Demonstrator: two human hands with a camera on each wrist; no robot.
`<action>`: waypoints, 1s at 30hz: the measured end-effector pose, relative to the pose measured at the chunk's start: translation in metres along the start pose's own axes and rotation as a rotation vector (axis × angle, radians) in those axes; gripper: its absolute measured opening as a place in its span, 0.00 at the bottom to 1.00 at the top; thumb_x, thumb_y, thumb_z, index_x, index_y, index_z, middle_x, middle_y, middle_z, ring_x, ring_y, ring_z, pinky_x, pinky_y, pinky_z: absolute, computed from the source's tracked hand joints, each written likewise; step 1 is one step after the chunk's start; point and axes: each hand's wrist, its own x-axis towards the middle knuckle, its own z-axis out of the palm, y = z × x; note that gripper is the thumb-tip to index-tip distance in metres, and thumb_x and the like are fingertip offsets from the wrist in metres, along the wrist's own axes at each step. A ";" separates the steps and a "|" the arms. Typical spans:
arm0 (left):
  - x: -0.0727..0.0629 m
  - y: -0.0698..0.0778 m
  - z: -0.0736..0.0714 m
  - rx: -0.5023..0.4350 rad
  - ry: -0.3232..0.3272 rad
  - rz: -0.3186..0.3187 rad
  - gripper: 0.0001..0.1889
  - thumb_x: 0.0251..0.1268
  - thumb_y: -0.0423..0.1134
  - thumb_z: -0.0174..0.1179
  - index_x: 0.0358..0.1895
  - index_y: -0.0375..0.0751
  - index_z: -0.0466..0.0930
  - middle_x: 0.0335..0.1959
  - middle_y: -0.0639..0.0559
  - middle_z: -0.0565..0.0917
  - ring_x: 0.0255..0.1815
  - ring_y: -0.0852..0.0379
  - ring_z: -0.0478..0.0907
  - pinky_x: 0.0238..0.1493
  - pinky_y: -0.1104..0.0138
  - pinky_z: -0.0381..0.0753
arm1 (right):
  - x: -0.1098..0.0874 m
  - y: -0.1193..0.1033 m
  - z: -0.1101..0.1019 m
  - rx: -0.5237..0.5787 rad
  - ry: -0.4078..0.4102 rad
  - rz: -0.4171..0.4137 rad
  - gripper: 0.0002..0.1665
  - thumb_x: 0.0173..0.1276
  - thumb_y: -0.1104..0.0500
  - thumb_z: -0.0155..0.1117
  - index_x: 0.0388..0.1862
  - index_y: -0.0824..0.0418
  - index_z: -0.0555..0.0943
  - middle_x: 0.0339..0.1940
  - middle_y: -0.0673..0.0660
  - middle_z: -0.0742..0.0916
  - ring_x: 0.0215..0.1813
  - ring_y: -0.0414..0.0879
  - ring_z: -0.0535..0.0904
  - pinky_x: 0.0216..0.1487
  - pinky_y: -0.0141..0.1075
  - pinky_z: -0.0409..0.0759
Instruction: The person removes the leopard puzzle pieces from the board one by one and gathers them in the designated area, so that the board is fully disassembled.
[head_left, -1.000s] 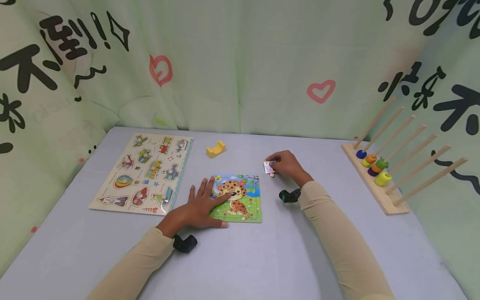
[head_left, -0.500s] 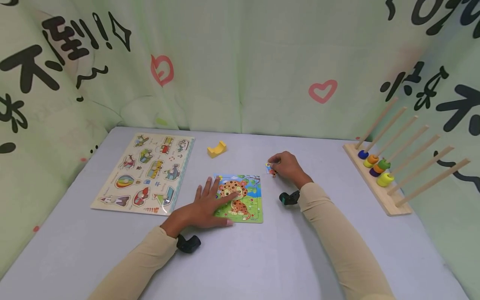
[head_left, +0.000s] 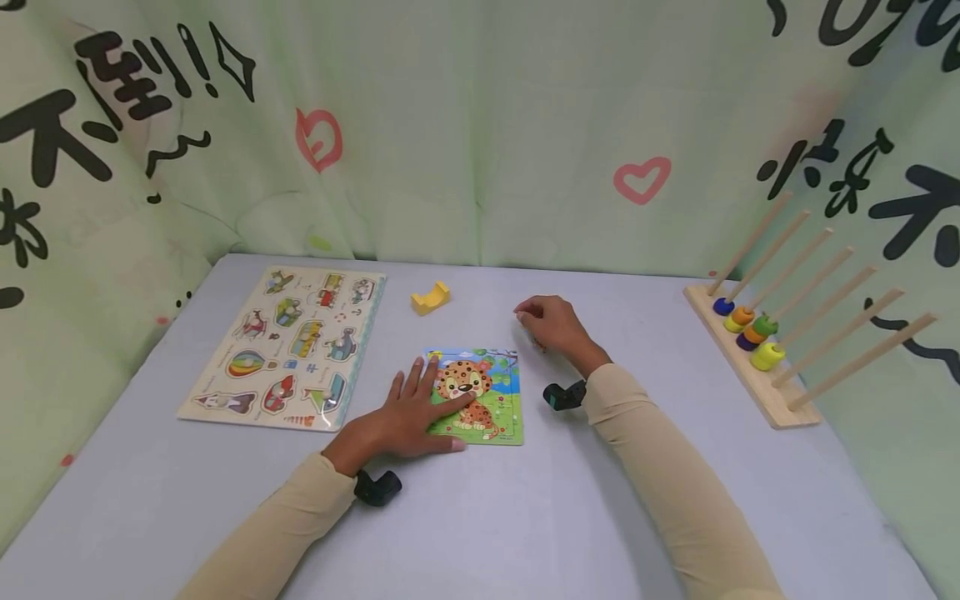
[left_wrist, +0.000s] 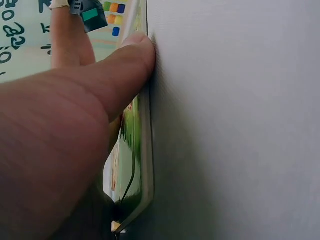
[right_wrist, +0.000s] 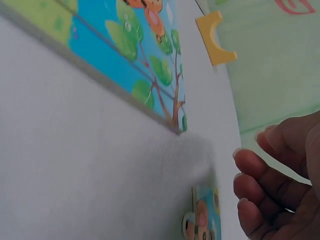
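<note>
Puzzle piece (right_wrist: 205, 216) beside the board (head_left: 493, 398) — could skid
Empty, loosely curled right hand (head_left: 557, 325) might brush it; left hand (head_left: 397, 421) spread on board.

On my head feed, a pale green curtain (head_left: 480, 125) hangs behind a table (head_left: 480, 533) and along both sides of it. The tabletop looks smooth and whitish-lavender to me. I see bold black lettering (head_left: 42, 154) on the left and right stretches, red heart outlines (head_left: 642, 197) across the back, and a green leaf print (head_left: 320, 243) low down. The light is soft.
</note>
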 end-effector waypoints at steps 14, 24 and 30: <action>-0.001 0.002 -0.002 0.002 0.003 -0.008 0.38 0.65 0.66 0.54 0.76 0.62 0.56 0.77 0.33 0.31 0.75 0.34 0.23 0.69 0.39 0.31 | -0.003 -0.037 0.025 0.046 -0.193 -0.118 0.18 0.74 0.56 0.54 0.55 0.63 0.81 0.39 0.54 0.88 0.48 0.47 0.81 0.50 0.42 0.76; -0.002 0.000 -0.001 -0.001 0.011 0.010 0.38 0.65 0.66 0.54 0.76 0.62 0.57 0.77 0.32 0.31 0.75 0.33 0.23 0.68 0.38 0.31 | -0.008 -0.051 0.039 0.042 -0.334 -0.221 0.14 0.71 0.64 0.59 0.54 0.65 0.82 0.45 0.55 0.87 0.48 0.47 0.81 0.49 0.40 0.78; -0.001 0.000 -0.002 -0.008 0.009 0.009 0.38 0.65 0.66 0.54 0.76 0.62 0.57 0.77 0.32 0.31 0.75 0.33 0.23 0.68 0.38 0.31 | -0.009 -0.055 0.044 0.059 -0.405 -0.228 0.14 0.71 0.66 0.59 0.54 0.64 0.82 0.44 0.53 0.87 0.48 0.45 0.81 0.48 0.38 0.78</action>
